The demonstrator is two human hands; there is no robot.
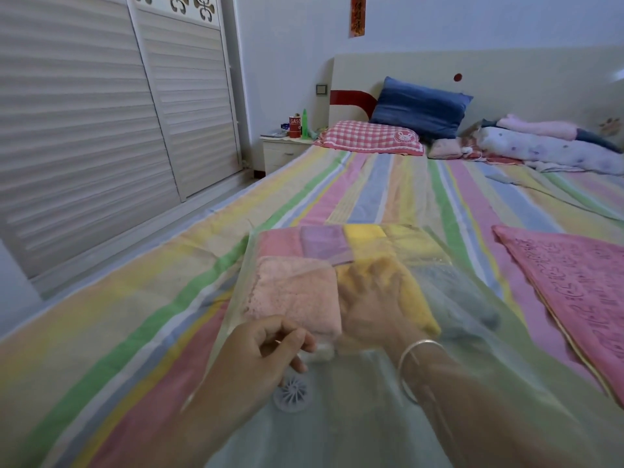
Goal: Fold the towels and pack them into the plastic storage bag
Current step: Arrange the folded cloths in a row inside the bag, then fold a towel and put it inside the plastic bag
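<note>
A clear plastic storage bag (526,336) lies on the striped bed in front of me, with a round white valve (291,393) near its front. Several folded towels sit inside it: a pink one (297,292), a yellow one (422,305), a grey-blue one (469,298), and pink, purple and yellow ones behind. My right hand (371,305) is inside the bag, fingers spread flat on the yellow towel, seen blurred through the plastic. My left hand (266,346) pinches the bag's plastic just in front of the pink towel.
A pink towel (574,292) with writing lies spread on the bed to the right. Pillows (371,136) and bundled bedding (547,146) lie at the headboard. A nightstand (283,150) with bottles stands at the bed's far left, and white slatted wardrobe doors (84,130) line the left wall.
</note>
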